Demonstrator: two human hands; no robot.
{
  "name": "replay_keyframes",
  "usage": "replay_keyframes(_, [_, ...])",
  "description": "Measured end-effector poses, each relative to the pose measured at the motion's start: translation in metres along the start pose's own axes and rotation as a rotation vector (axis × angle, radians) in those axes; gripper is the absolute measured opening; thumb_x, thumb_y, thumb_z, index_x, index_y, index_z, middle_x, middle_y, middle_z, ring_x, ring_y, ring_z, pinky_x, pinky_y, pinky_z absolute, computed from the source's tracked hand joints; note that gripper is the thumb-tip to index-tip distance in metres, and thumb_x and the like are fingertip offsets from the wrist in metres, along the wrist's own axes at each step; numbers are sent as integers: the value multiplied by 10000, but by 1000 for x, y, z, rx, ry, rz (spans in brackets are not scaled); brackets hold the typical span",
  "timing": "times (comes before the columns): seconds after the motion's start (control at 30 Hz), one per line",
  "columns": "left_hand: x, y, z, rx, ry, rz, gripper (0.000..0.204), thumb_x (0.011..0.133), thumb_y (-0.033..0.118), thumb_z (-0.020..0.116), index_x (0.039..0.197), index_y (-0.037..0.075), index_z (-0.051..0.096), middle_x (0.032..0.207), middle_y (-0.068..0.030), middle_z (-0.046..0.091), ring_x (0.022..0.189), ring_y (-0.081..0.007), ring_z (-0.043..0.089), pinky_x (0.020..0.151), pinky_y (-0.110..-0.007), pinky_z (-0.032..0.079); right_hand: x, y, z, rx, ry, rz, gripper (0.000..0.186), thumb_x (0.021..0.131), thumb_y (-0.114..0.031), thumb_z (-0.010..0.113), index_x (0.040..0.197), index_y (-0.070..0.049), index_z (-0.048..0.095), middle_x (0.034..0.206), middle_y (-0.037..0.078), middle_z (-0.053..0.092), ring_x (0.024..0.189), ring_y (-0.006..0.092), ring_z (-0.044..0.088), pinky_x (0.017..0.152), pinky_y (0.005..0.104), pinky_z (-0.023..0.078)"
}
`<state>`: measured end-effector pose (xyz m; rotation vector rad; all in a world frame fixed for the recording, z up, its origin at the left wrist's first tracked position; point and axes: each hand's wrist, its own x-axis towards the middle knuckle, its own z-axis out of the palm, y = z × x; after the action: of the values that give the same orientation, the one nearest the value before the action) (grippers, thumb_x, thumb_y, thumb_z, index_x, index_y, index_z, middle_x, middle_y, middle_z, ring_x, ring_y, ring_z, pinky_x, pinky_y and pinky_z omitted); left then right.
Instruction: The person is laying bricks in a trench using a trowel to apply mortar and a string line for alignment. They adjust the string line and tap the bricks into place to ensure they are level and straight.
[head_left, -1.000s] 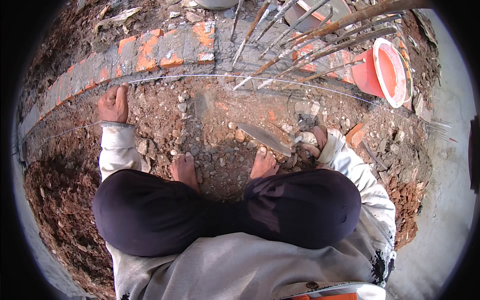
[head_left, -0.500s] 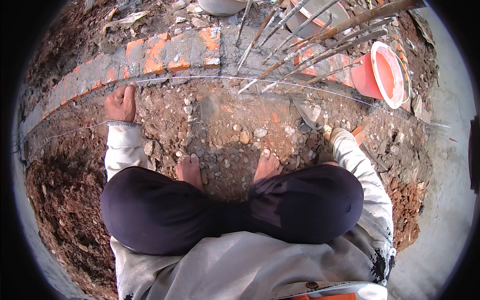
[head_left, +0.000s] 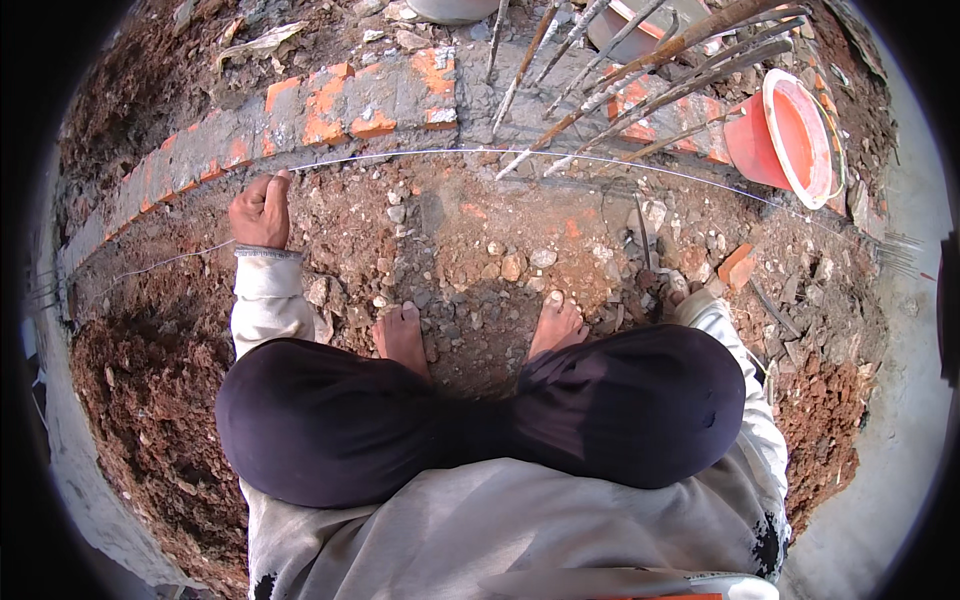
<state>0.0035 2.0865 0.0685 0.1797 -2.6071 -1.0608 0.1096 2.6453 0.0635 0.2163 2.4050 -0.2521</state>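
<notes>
My left hand [head_left: 258,210] is closed in a pinch on a thin white string [head_left: 400,153], which stretches to the right just this side of a low course of mortar-smeared orange bricks [head_left: 320,100]. My right hand [head_left: 681,291] grips a trowel beside my right knee, partly hidden by the sleeve and knee. The trowel's narrow metal blade [head_left: 644,230] stands nearly edge-on, its tip toward the wall. Both bare feet [head_left: 555,325] rest on gravelly soil between the knees and the string.
Rusty rebar rods [head_left: 640,70] stick up from the footing. A pink bucket [head_left: 752,145] leans at the right, with an orange brick piece [head_left: 737,265] nearby. A grey container [head_left: 450,10] sits beyond the wall. Concrete edges [head_left: 850,480] flank the dug red soil.
The trowel has gone from lying crosswise near my foot to pointing away from me, after swinging forward. The whole view has shifted slightly, with my left hand still on the string.
</notes>
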Motion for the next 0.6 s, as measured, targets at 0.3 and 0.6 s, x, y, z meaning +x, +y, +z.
replay_keyframes(0.3, [-4,11,-3,-79,-129,-103,402,842,273,539,535,45,414,496,13,376,501,-73,314,472,-254,241,21,-66,110,849,14,161,357,766,-324,595,960,-41,500,764,99,555,615,226,545,567,334,435])
replay_keyframes(0.6, [-4,-9,-26,49,-550,-123,376,826,207,527,513,30,416,471,1,392,461,-77,337,435,-264,260,58,-55,167,1001,89,473,362,749,-330,616,922,-31,508,698,96,543,568,222,530,541,340,429])
